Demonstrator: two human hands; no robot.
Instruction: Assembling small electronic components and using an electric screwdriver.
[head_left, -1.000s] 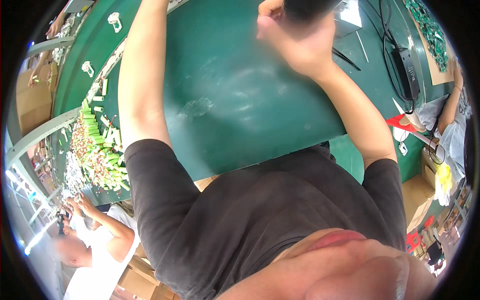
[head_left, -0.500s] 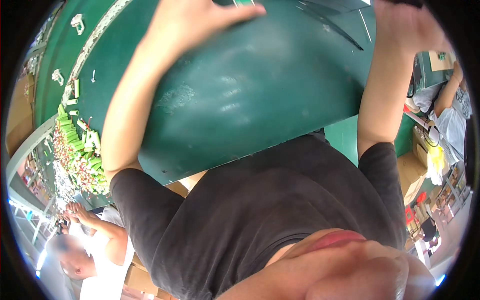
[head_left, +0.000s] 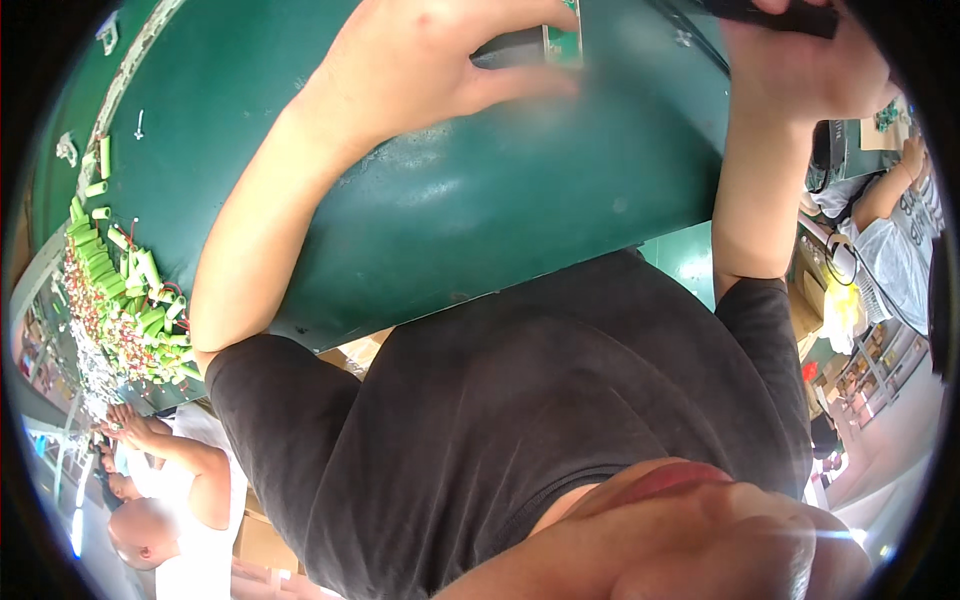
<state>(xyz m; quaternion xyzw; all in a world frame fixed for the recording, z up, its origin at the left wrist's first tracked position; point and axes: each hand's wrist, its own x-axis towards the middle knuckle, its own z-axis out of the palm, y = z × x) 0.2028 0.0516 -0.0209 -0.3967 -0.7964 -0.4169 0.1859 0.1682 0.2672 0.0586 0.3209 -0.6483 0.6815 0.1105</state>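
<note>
My left hand hovers over the green table, fingers spread loose, thumb pointing at a small green board just beside the fingertips, grasping nothing. My right hand is clenched around a black tool at the top edge. Green cylinders are piled far left.

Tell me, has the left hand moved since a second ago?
Yes. The left hand has come in from the table's far left edge toward the middle of the green table, by a small green board.
</note>
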